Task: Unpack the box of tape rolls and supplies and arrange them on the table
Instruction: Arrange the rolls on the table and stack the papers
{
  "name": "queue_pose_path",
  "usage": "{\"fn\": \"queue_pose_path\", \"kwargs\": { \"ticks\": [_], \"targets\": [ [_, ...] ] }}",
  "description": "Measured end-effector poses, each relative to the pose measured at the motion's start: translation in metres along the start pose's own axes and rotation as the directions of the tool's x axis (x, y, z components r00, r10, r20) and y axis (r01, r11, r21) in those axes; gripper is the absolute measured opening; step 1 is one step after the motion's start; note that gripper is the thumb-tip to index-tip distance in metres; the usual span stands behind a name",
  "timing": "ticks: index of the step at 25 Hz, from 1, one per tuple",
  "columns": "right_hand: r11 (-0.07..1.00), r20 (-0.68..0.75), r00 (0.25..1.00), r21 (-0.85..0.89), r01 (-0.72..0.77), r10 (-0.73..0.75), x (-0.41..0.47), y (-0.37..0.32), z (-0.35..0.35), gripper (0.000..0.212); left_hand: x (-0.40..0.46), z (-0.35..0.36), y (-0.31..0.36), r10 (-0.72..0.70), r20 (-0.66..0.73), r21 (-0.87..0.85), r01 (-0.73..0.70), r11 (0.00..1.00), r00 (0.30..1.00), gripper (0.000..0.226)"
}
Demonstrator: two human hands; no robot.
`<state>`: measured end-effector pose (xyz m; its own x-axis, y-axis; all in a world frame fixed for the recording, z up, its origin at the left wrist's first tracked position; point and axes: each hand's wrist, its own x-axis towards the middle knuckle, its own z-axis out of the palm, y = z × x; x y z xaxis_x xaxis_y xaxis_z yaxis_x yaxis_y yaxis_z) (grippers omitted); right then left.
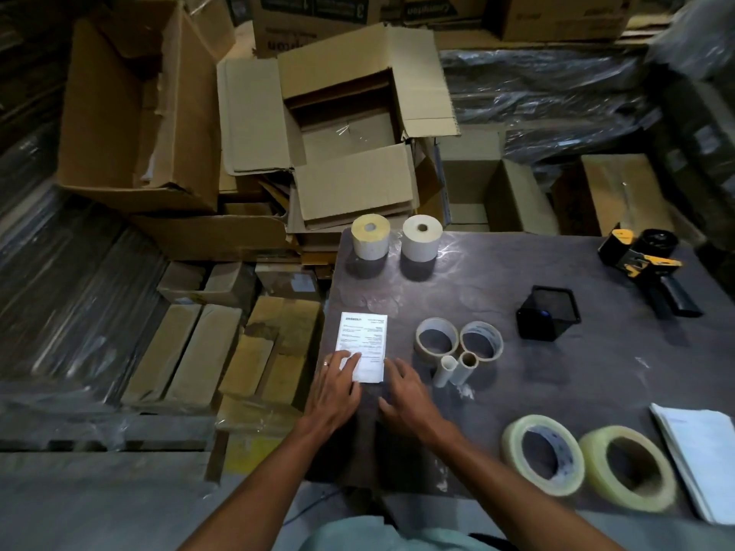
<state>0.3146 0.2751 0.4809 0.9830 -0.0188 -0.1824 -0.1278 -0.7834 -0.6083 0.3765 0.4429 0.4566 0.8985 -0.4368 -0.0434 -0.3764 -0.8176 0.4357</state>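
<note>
1. My left hand lies flat with straight fingers pressing the near left corner of one printed white slip, at about 9 o'clock on the dark table
2. My right hand rests just beside the slip's near right corner, fingers spread and relaxed, gripping nothing; the two hands sit close together but apart
3. Two white label rolls stand upright side by side at 11 o'clock, near the table's far edge
4. Two thin tape rolls lie touching at the table's centre, and two small empty cores lean against their near side
5. Two larger clear tape rolls lie side by side at 5 o'clock, near the front edge
6. One black mesh holder sits toward 2 o'clock
7. One yellow and black tape dispenser lies at 1 o'clock, by the far right corner
8. One stack of white papers lies at 4 o'clock, against the right edge
9. One open cardboard box sits beyond the table at 12 o'clock, flaps spread, on a heap of flattened cartons
</note>
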Motion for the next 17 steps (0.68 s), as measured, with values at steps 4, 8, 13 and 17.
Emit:
{"fn": "queue_pose_path", "kwargs": {
  "ticks": [4,8,13,17],
  "targets": [
    [0.999,0.045,0.998,0.015,0.052,-0.052,-0.049,0.02,-0.004,0.066,-0.032,0.006,0.034,0.014,-0.044,-0.032,-0.016,0.999,0.999,0.049],
    [0.996,0.035,0.997,0.058,0.066,-0.068,-0.103,0.053,-0.013,0.069,-0.07,0.017,0.087,0.026,-0.018,-0.053,-0.027,0.998,0.999,0.052],
    [0.991,-0.096,0.994,0.116,0.061,-0.05,-0.168,0.09,-0.053,0.061,-0.103,0.039,0.156,0.12,0.028,-0.092,-0.117,0.989,0.992,0.055],
    [0.992,-0.197,0.98,0.127,-0.001,0.026,-0.201,0.134,-0.094,0.058,-0.107,0.056,0.204,0.191,0.087,-0.09,-0.183,0.979,0.978,0.055]
  ]
}}
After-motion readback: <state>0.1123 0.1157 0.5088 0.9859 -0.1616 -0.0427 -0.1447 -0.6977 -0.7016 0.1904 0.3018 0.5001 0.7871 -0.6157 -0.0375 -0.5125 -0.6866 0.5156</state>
